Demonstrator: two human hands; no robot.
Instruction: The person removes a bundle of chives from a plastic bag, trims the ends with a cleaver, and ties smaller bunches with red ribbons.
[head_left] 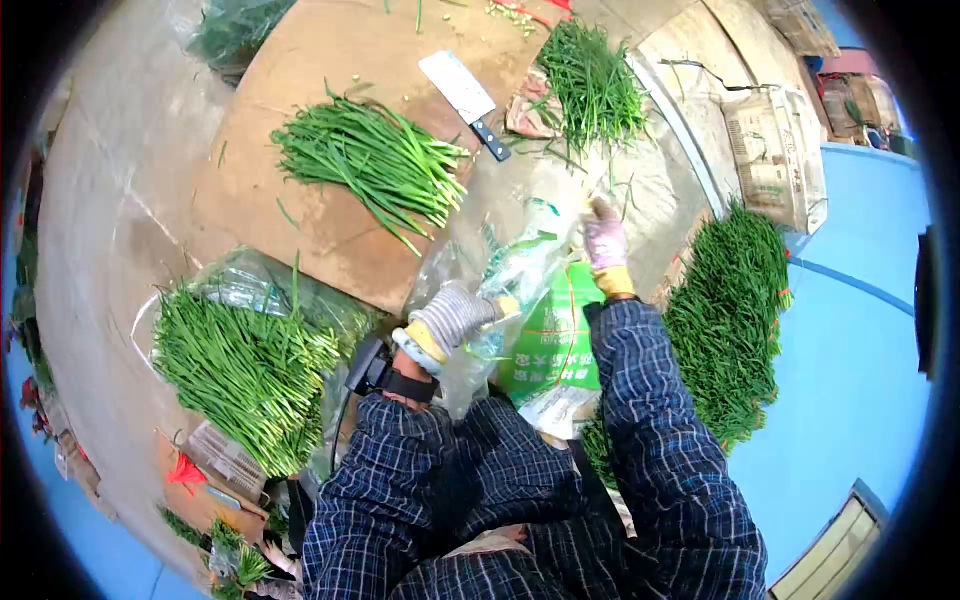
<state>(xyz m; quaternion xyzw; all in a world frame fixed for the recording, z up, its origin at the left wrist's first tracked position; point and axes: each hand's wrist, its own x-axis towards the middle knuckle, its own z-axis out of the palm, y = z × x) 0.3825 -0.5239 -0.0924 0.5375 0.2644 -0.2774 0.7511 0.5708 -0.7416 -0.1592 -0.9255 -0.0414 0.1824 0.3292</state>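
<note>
As the head camera looks down, a clear plastic bag with green print stretches between the two gloved hands, at about two o'clock from the left hand and eight o'clock from the right hand. The left hand's fingers are curled nearly closed, with the film gripped at their tips. The right hand's fingers are bent beside the bag's upper end; they are blurred, so I cannot tell how far open they are or whether they pinch it.

Beneath the bag, at three o'clock from the left hand, lies a green printed package. A loose bunch of green stalks rests on a brown board at eleven o'clock from that hand, and a cleaver lies at twelve. A larger bundle sits between eight and nine. From the right hand, a leafy pile stands at four o'clock and a smaller bunch at twelve.
</note>
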